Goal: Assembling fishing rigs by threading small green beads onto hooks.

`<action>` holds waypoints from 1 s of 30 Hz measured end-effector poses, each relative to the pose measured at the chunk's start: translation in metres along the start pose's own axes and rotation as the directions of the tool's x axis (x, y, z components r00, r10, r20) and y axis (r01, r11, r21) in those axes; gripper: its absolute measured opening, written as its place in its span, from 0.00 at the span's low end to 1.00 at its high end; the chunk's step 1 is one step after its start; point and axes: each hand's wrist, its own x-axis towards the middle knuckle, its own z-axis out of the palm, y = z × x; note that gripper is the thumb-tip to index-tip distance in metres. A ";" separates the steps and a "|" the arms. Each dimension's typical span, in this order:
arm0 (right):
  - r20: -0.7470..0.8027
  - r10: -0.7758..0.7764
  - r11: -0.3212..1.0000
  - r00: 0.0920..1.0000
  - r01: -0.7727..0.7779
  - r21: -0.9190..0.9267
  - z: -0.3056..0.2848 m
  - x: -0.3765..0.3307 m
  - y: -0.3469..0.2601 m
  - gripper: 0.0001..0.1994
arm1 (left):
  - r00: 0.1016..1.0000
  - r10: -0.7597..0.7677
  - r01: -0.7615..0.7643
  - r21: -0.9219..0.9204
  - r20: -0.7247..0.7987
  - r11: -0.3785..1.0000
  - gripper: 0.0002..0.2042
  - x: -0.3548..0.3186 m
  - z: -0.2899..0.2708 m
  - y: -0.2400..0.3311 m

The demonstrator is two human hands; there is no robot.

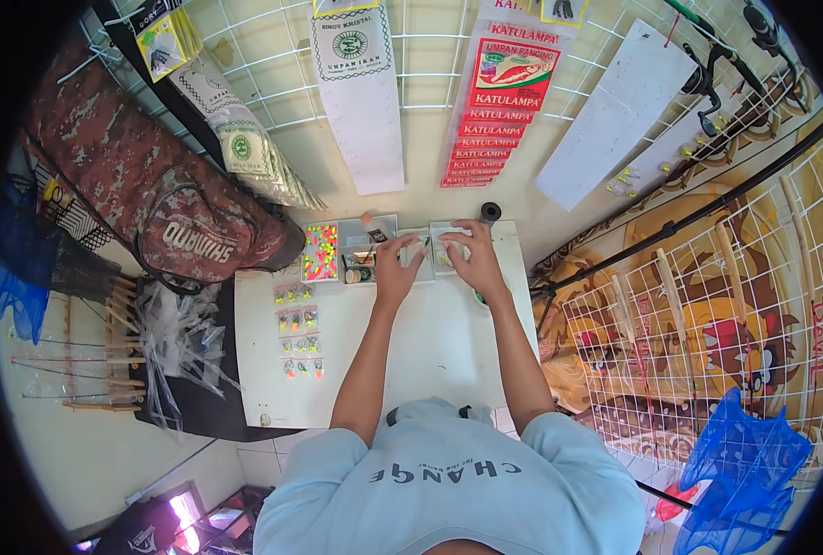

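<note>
Both my hands are held up close together over the far part of the white table (411, 361). My left hand (396, 273) has its fingers and thumb curled toward each other beside an open clear plastic box (388, 226) with small jars and parts in it. My right hand (476, 266) has curled fingers over a smaller clear box (441, 228). Anything between the fingertips of either hand is too small to make out. Left of the boxes stands a tray of bright red, yellow and green beads or floats (320, 252).
Small clear packets (298, 321) with coloured pieces lie in rows on the table's left. A dark cylinder (490, 213) stands at the back. Packets and cards hang from a white wire grid (430, 55). A camouflage bag (143, 166) leans at the left; blue netting (744, 472) hangs right.
</note>
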 end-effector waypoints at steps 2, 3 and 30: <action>-0.009 0.021 1.000 1.000 -0.021 -0.021 0.000 -0.005 0.012 0.09 | 1.000 0.027 -0.027 0.039 0.006 0.999 0.18 -0.002 0.004 0.000; -0.018 0.036 0.999 0.999 -0.037 -0.037 0.001 -0.007 0.017 0.09 | 0.998 0.055 -0.056 0.082 0.007 0.995 0.18 -0.003 0.004 -0.003; 0.086 0.177 0.837 0.981 -0.104 -0.537 0.106 -0.009 0.129 0.07 | 0.975 0.076 -0.155 0.394 0.210 0.906 0.17 0.021 -0.002 -0.019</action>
